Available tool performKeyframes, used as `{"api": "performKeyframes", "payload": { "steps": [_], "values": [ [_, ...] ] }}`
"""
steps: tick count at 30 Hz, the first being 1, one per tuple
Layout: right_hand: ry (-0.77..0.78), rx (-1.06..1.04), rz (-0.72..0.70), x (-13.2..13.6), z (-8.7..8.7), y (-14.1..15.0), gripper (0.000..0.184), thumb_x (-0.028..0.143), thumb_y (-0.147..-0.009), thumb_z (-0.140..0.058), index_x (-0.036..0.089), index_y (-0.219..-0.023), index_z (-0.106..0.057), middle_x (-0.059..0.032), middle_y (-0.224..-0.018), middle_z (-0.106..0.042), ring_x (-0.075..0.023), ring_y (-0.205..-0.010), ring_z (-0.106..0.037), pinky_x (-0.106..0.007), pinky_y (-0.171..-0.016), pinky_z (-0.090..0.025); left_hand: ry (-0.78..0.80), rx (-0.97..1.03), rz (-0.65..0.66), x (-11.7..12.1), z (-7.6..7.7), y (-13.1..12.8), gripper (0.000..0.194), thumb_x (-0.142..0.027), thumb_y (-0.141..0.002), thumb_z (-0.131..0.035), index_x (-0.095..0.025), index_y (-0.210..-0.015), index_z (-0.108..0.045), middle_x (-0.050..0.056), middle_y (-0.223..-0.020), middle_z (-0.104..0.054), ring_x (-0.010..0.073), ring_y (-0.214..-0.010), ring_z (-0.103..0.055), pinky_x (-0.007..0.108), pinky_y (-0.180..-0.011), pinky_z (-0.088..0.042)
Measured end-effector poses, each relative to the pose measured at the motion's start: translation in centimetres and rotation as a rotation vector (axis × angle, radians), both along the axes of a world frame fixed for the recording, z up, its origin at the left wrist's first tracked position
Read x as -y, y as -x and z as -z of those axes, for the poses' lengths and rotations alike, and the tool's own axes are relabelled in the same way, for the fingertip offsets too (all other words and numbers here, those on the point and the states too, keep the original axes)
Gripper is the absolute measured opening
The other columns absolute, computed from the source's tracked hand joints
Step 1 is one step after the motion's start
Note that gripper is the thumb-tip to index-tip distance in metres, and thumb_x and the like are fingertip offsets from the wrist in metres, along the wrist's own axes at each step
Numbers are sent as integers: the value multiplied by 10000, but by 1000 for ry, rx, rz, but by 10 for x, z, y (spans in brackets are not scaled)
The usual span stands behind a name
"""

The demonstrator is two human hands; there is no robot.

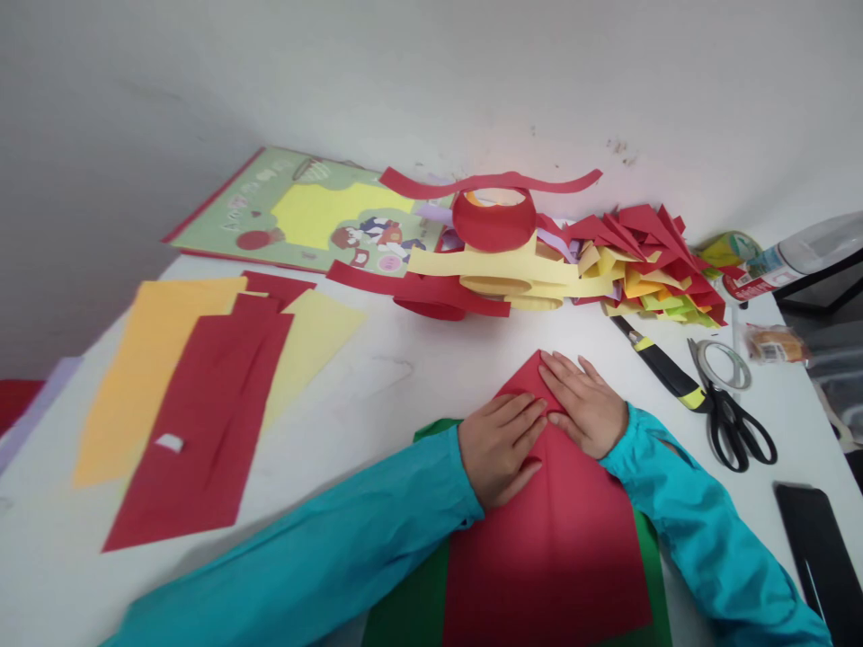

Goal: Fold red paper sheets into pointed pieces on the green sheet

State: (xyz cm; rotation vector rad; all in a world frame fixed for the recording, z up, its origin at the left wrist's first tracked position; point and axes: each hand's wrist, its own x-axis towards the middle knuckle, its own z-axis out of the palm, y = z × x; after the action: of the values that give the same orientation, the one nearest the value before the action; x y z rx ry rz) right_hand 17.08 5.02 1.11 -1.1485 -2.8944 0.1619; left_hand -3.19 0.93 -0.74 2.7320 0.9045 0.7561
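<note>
Near lower centre, left hand [502,449] and right hand [588,406], fingers flat, slightly spread, seemingly crease red paper [556,548]; the next move likely needs even pressure.

- White table [384,377]
- At the near edge, a green sheet [404,593] under a red sheet [546,557]
- Left: orange sheet [162,332], pale yellow sheet [306,337]
- Back: illustrated board [222,225], heap of coloured paper pieces [653,261]
- Right: cutter [664,370], scissors [720,400], tape roll [744,370], black phone [815,548]

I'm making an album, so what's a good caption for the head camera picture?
Left hand and right hand rest on folded red paper, with scissors nearby.
</note>
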Motion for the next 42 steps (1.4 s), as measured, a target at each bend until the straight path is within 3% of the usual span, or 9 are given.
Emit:
{"api": "performKeyframes", "payload": {
  "steps": [15, 25, 33, 38, 42],
  "values": [
    [-19, 82, 104, 0, -14, 18, 534, 396, -938, -270, 121, -1390, -339, -65, -1475, -284, -261, -1307, -301, -441, -1041, -275, 4, -8, -32, 3, -3, -4, 455, -298, -810, -469, 3, -1139, -559, 212, -1143, -593, 347, -1117, -489, 500, -932, -432],
    [-96, 114, 180, 1, -10, 21, 649, 504, -906, -310, 93, -1408, -286, -144, -1453, -307, -310, -1300, -306, -504, -1010, -277, 8, -11, -35, 4, -5, -5, 439, -298, -794, -497, 4, -1102, -581, 210, -1113, -603, 349, -1115, -487, 494, -943, -426],
    [-102, 129, 247, -1, -12, 24, 651, 531, -901, -299, 105, -1392, -330, -143, -1450, -318, -334, -1272, -330, -497, -977, -309, 16, -15, -28, 3, -3, -5, 468, -296, -793, -490, 12, -1139, -557, 227, -1123, -595, 350, -1116, -483, 507, -937, -421],
    [-97, 120, 264, -1, -14, 28, 685, 567, -892, -287, 130, -1419, -278, -146, -1436, -344, -340, -1255, -344, -490, -955, -326, 11, -10, -31, 3, -4, -5, 456, -302, -789, -485, 24, -1089, -592, 220, -1082, -611, 355, -1104, -487, 494, -939, -422],
    [-92, 129, 279, -1, -14, 32, 652, 566, -893, -289, 141, -1382, -362, -143, -1441, -335, -347, -1248, -348, -494, -935, -340, 18, -4, -35, 4, -4, -6, 437, -288, -782, -496, 8, -1090, -591, 219, -1092, -607, 345, -1096, -491, 502, -932, -424]
  ]
}}
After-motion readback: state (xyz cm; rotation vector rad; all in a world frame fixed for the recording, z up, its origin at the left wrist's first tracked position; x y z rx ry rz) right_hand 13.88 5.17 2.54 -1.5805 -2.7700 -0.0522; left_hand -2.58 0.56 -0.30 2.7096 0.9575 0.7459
